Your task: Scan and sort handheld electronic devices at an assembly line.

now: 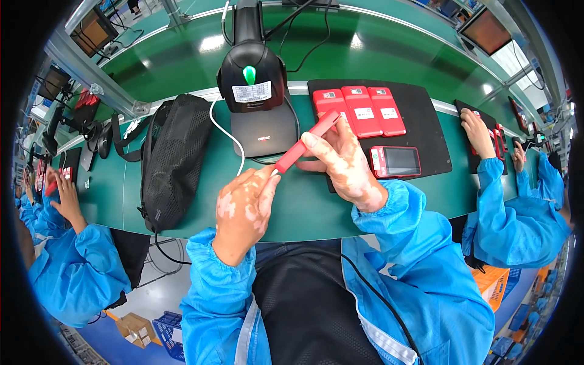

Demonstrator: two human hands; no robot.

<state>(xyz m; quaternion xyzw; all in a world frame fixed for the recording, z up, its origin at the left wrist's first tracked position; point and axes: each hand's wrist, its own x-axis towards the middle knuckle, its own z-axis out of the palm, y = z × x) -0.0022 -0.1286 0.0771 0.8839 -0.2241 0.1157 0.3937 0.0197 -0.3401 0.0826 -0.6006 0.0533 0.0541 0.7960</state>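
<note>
A slim red handheld device [293,154] is held edge-on above the table, tilted up toward the right. My right hand [350,167] grips it with the thumb on the near side and the fingers behind. My left hand [242,204] is closed at its lower end, thumb and fingers pinching there. A small pale bit shows at those fingertips, too small to name. On the black mat [426,115], three red devices [363,114] lie face down in a row with white labels. Nearer me lies another red device [395,162], its dark screen up.
A black barcode scanner [250,73] on its stand rises at the far middle, with a white cable beside it. A black mesh bag [176,161] lies left on the green table [292,222]. Co-workers in blue sleeves [514,210] sit at both sides.
</note>
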